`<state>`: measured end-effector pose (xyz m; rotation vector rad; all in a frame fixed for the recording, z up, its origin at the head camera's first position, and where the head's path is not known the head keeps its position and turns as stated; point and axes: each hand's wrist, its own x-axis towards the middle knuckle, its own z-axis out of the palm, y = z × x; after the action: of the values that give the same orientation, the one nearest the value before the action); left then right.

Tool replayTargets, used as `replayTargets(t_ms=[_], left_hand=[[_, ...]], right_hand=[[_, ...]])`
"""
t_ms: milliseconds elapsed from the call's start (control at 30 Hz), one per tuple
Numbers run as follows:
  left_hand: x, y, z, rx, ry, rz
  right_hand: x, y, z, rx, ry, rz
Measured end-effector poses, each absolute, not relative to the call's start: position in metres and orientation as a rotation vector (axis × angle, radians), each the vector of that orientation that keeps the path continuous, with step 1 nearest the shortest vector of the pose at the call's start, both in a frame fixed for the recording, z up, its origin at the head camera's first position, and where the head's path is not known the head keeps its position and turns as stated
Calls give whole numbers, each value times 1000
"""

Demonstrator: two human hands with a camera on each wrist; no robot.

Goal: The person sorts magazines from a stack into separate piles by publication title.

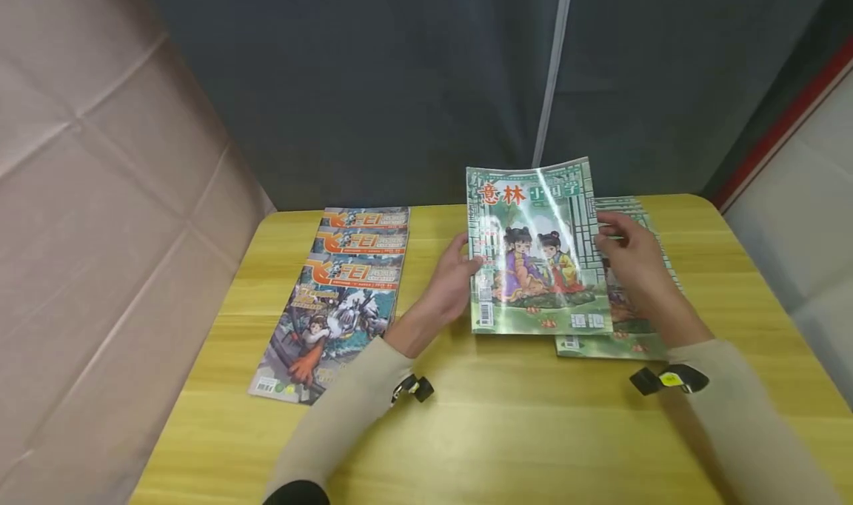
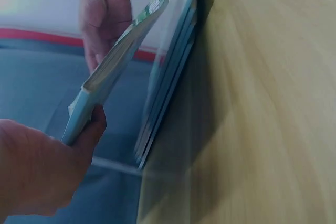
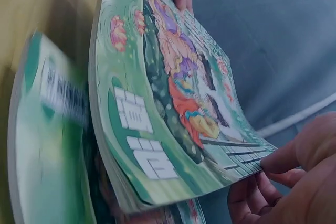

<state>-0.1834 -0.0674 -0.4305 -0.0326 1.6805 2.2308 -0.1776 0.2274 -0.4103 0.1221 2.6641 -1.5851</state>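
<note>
A green magazine (image 1: 540,246) with two cartoon children on its cover is held up, tilted, above the table. My left hand (image 1: 455,279) grips its left edge, thumb on the front; the left wrist view shows that hand (image 2: 47,166) at the spine. On the opposite edge my right hand (image 1: 633,257) pinches the cover's side, and its fingertips (image 3: 273,163) meet the edge in the right wrist view. Beneath and to the right lies a stack of similar green magazines (image 1: 613,348), partly hidden by the held one and my right hand.
At the left of the yellow wooden table (image 1: 480,431) several comic magazines (image 1: 346,312) with orange lettering lie overlapped in a column. A dark curtain (image 1: 366,90) hangs behind the table. Pale cloth walls (image 1: 120,268) stand at both sides.
</note>
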Motion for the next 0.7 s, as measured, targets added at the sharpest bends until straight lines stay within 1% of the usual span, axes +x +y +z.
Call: replayTargets(t_ms=[233,367,567,700], left_hand=[[-190,-20,-435,-81,1666,2182],[-190,2,-439,-59,1681,2156],[-189,23,-443,-7,1714,2074],[-192,34,-446,53,1778,1986]], right_hand=[[-172,264,-416,205,2809,-1491],[-168,286,-421,250,2823,-1435],[-161,311,-427,391,2701,-1463],[-157,328,-432,369,2694,-1417]])
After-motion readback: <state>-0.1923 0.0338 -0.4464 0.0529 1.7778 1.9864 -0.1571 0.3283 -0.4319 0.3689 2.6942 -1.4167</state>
